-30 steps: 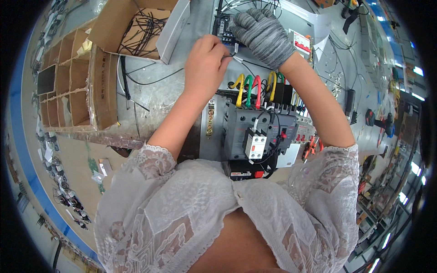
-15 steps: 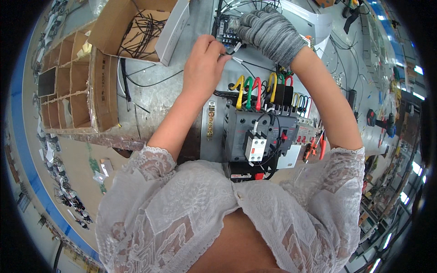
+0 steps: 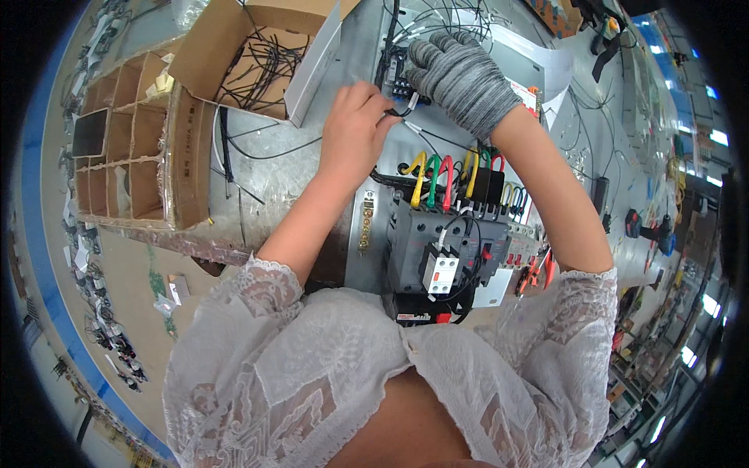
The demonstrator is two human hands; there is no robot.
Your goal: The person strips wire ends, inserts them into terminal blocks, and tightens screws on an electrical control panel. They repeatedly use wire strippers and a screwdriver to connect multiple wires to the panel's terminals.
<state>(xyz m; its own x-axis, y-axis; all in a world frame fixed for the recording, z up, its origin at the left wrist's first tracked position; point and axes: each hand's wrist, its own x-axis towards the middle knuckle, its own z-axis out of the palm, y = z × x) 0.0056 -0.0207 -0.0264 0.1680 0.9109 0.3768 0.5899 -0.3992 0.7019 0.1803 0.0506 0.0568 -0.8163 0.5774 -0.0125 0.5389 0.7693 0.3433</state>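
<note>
My bare left hand (image 3: 357, 129) pinches a black wire (image 3: 399, 112) between thumb and fingers. A white sleeve (image 3: 413, 101) sits on that wire, close to a small black terminal block (image 3: 398, 72). Over the block's right side, my right hand (image 3: 465, 81) in a grey knitted glove has its fingers curled. Whatever it grips is hidden beneath the glove. Nearer to me stand a large grey circuit breaker (image 3: 413, 234) and a white switch module (image 3: 441, 274). Yellow, green and red wires (image 3: 446, 181) loop up behind the breaker.
An open cardboard box (image 3: 312, 74) of short black wires stands left of my hands. Beside it is a divided cardboard tray (image 3: 187, 168). A metal strip with brass screws (image 3: 364, 222) lies left of the breaker. Red-handled pliers (image 3: 538, 273) and a power drill (image 3: 651, 230) are at the right.
The whole view has shifted, so the bench sits slightly lower in the picture. Both hands stay at the terminal block, with the left still pinching the wire.
</note>
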